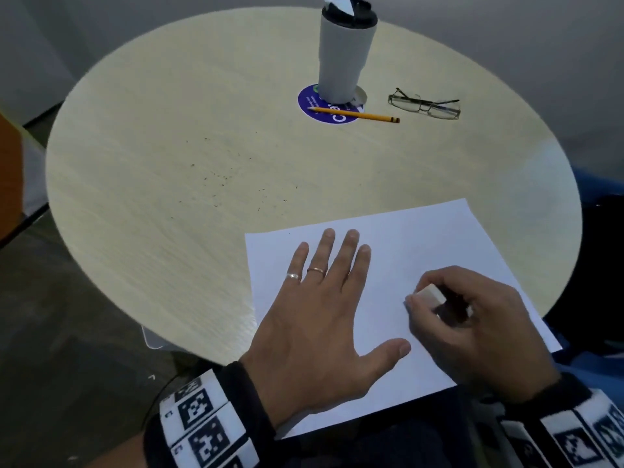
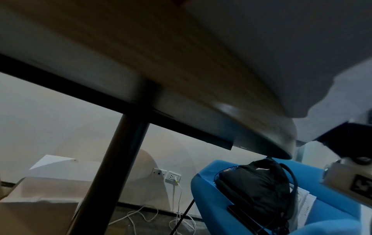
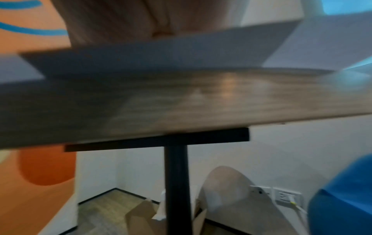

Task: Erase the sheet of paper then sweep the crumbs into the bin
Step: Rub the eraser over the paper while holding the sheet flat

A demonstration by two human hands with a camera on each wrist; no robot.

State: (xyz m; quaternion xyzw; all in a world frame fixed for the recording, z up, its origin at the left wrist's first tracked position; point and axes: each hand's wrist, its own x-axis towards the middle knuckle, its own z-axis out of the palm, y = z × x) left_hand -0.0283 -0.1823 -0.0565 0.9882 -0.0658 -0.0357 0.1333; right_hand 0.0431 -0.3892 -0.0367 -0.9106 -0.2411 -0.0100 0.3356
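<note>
The left hand (image 1: 317, 319) is lying flat, fingers straight and spread, pressing on the white sheet of paper (image 1: 422, 238) that is overhanging the near edge of the round pale wood table (image 1: 152, 231). The right hand (image 1: 472, 325) is pinching a small white block eraser (image 1: 431, 293) against the sheet (its tip touching the paper). Dark eraser crumbs (image 1: 219, 179) are lying scattered on the table beyond the sheet's left corner
</note>
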